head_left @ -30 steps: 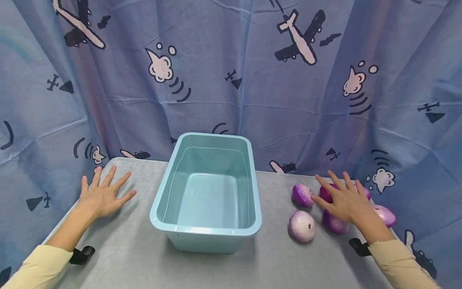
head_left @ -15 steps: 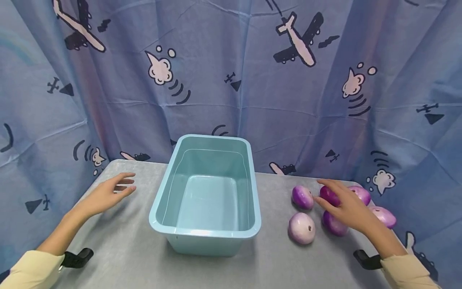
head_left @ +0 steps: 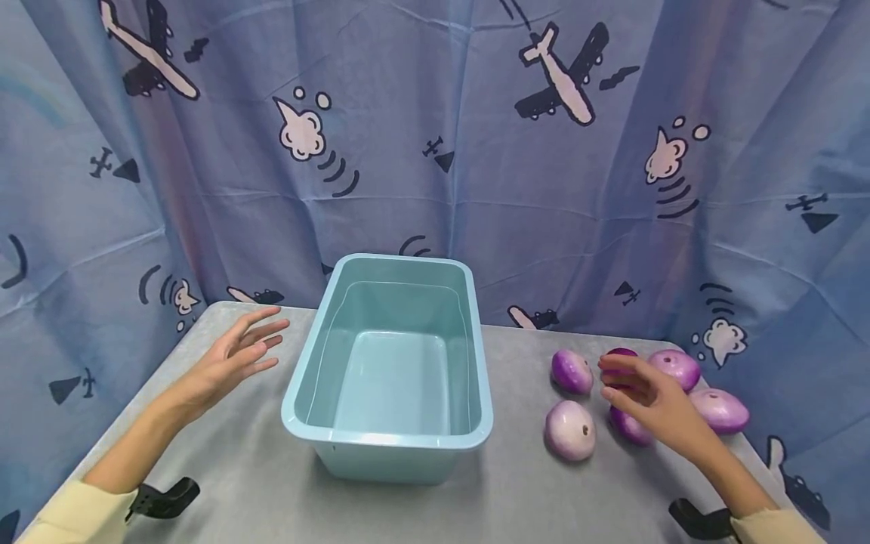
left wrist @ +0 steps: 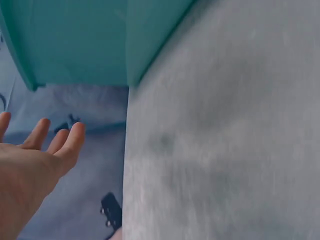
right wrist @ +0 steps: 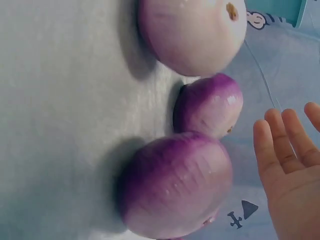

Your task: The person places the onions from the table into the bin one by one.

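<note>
While hovering above the right of the table (head_left: 516, 491), fingers (right wrist: 262, 145) of the right hand (head_left: 658, 408): lightly bent and parted, with the thumb below them in the head view, gripping nothing.
Left hand (head_left: 224, 361): raised over the table, just left of the tub (head_left: 387, 437); fingers (left wrist: 72, 142) parted and slightly bent, pointing toward the tub, likewise gripping nothing.
Dark onion (head_left: 618, 352): behind the fingers of the right hand, mostly hidden.
Near onion (head_left: 628, 429): below the right hand, partly covered by it in the head view, yet seen apart from it in the right wrist view.
Small onion (head_left: 572, 372): purple, left of the right fingertips, well apart from the tub.
Pale onion (head_left: 571, 431): in front of the small onion, whitish pink, with a brown spot on its right side.
Far onion (head_left: 675, 369): beyond the right hand, pinkish purple, near the table's far right corner.
Edge onion (head_left: 720, 410): right of the right hand, close to the table's right edge.
Tub: pale blue-green, rectangular, upright, between the two hands, left of all six onions.
Straps (head_left: 166, 499): black, one at each wrist.
Sleeves (head_left: 84, 514): cream, pushed back from both wrists.
Curtain (head_left: 381, 151): blue, creased, printed with planes and puffs of cloud, hanging behind the table.
</note>
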